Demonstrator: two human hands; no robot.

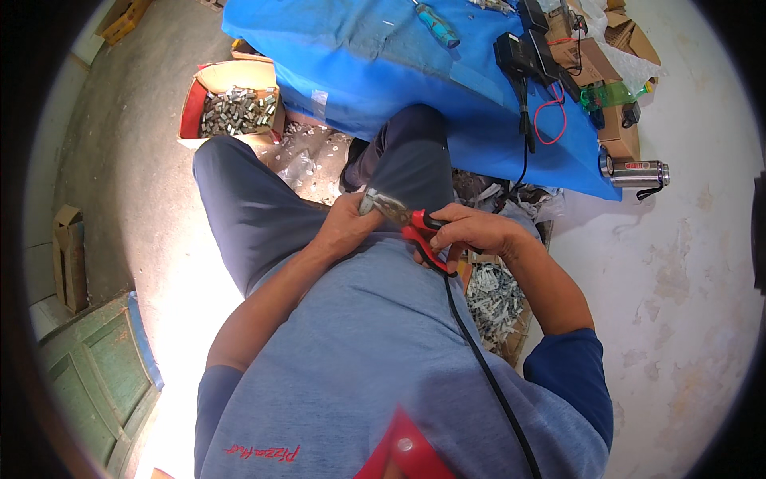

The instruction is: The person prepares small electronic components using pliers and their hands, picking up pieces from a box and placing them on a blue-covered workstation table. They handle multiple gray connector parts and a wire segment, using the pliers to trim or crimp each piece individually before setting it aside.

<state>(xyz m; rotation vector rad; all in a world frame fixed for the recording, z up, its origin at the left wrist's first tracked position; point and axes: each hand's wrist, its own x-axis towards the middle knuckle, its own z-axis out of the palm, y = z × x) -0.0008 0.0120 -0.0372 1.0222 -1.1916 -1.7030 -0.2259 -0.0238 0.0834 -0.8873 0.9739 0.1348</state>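
Note:
Over my lap, my right hand is closed around a pair of pliers with red and black handles. The jaws point left, toward my left hand. Between the fingers of that hand is a small silvery metal piece, its exact kind too small to tell. The jaws touch or lie right beside this piece; I cannot tell whether they grip it. Part of the right-hand fingers is hidden behind the handles.
An open carton of small metal parts stands beyond my left knee. A blue-covered table ahead bears a screwdriver and black power adapters. By its right corner is a steel flask. Metal scraps lie by my right side.

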